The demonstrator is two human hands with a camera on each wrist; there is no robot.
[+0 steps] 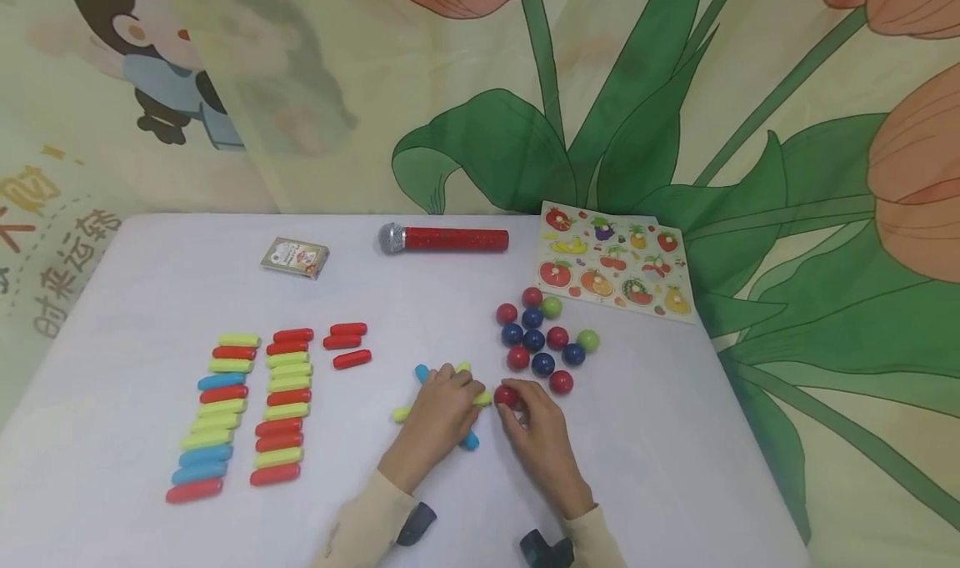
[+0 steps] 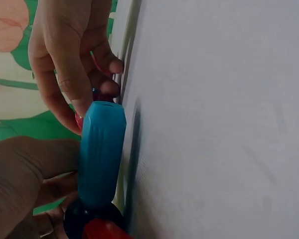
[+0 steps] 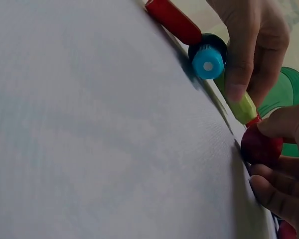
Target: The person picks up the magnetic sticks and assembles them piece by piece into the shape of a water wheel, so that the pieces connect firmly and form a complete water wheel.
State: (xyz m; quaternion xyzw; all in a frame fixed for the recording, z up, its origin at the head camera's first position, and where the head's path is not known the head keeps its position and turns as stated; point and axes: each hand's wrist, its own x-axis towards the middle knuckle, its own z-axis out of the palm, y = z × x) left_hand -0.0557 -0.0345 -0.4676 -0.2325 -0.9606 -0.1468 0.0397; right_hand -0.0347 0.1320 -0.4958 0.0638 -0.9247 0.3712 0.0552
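Observation:
On the white table, my left hand (image 1: 438, 414) pinches a yellow-green rod (image 3: 243, 107) of a small assembly, its thumb along the rod. A dark ball (image 3: 193, 52) sits at the assembly's middle, mostly hidden by the hand in the head view. A blue rod (image 2: 102, 154) sticks out of that ball towards me, and a red rod (image 3: 174, 22) adjoins it in the wrist views. My right hand (image 1: 543, 443) pinches a red ball (image 1: 506, 396) between thumb and fingers, at the outer end of the yellow-green rod. Whether the two are joined cannot be made out.
Several red, blue and green balls (image 1: 533, 340) lie beyond my right hand. Two columns of coloured rods (image 1: 283, 398) and three red rods (image 1: 352, 359) lie left. Farther back are a small box (image 1: 296, 257), a red microphone (image 1: 453, 239) and a fruit board (image 1: 615, 259).

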